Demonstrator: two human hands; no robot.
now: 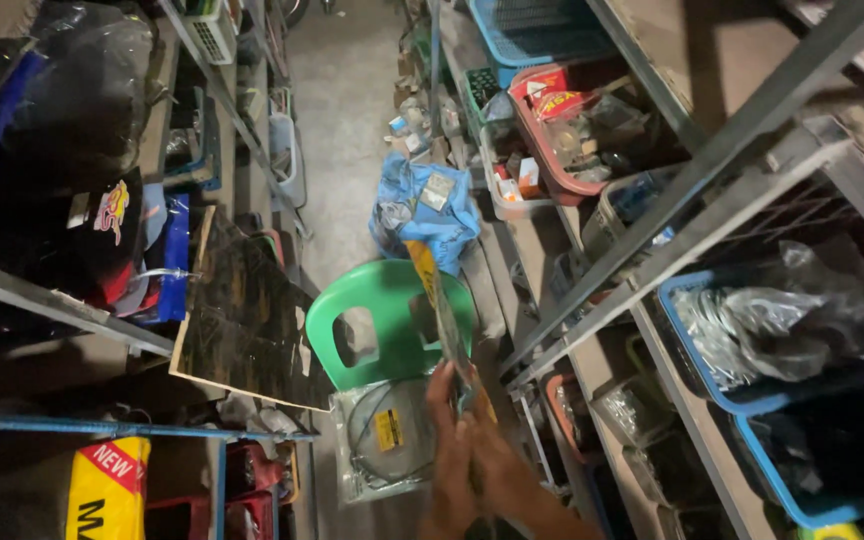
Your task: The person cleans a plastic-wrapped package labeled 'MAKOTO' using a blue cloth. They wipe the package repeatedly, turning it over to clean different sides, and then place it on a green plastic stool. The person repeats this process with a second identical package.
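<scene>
Rising from between both hands, a long flat packet (439,300) with a yellow header is held edge-on, its long axis running up and away toward the green plastic chair (377,315). The left hand (449,455) and right hand (497,470) are pressed together, fingers closed on the packet's lower end. A clear bag of coiled cable (387,440) lies just left of the left hand.

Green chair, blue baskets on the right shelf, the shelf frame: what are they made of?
Green chair: looks like moulded plastic, smooth with a dull sheen and cut-out holes in one piece. Blue baskets: likely plastic, thin rims, uniform colour. Shelf frame: appears to be grey metal angle bar, flat matte faces, sharp edges. Both hands hold a flat, glossy packet, probably plastic film.
</scene>
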